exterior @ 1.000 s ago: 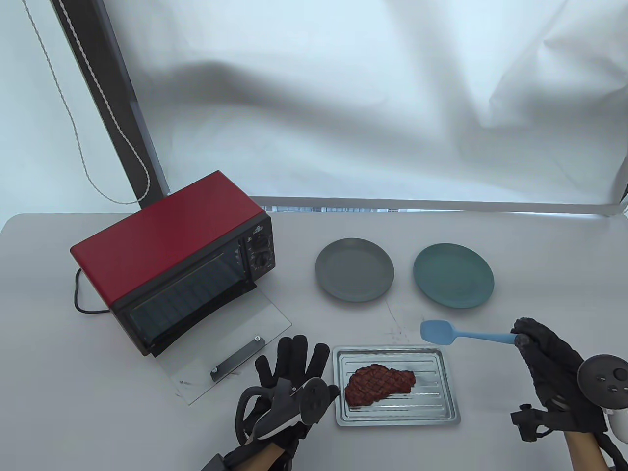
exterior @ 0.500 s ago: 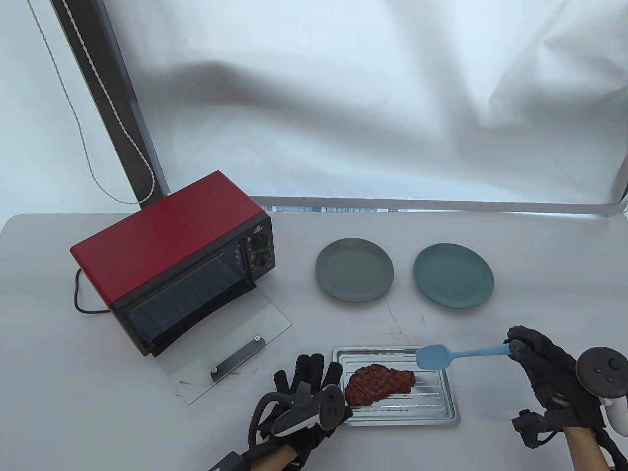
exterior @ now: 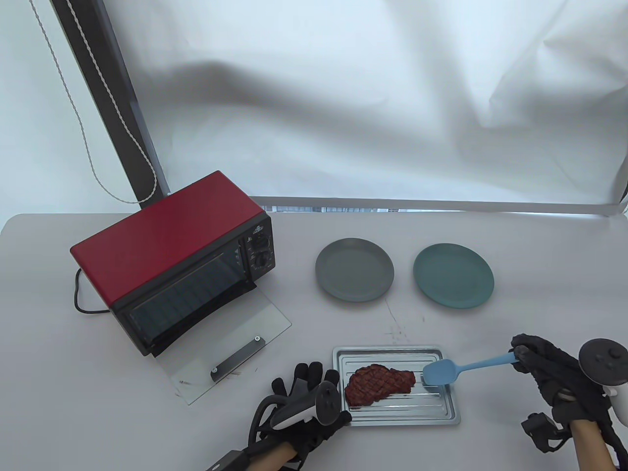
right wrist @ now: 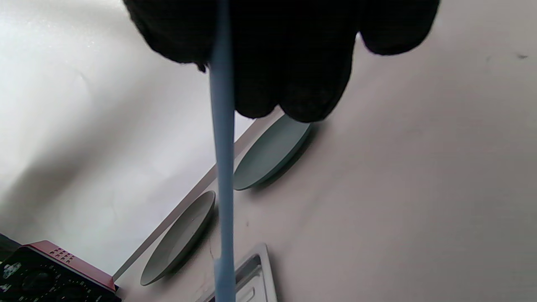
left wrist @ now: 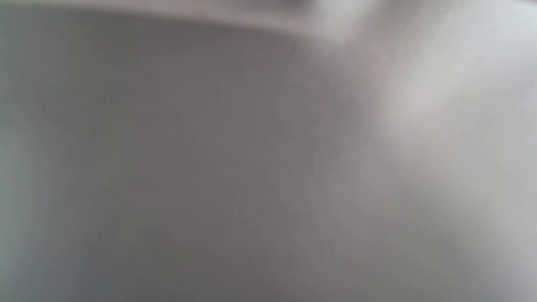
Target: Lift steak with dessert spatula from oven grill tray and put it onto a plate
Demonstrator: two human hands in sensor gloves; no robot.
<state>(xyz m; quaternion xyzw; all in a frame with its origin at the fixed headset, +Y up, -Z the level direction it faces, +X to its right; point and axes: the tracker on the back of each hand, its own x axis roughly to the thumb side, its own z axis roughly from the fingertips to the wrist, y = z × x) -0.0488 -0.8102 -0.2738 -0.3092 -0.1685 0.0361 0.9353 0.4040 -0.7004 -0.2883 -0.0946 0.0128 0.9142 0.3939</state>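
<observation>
The right hand (exterior: 544,365) gripped the spatula (exterior: 456,369) handle, blade beside the steak (exterior: 379,384), probably to slide under. The left hand (exterior: 304,397), fingers straight, pressed the tray (exterior: 441,417) edge, likely steadying it.

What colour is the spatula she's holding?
Light blue; the spatula shows best in the table view, held by the right hand.

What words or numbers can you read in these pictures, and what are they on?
None can be read.
Oven: white marks around the knobs on its black panel, too small to read; in the right wrist view they are blurred too.
Plates, tray, steak, spatula: no writing shows on them.
Left wrist view: only blur.
</observation>
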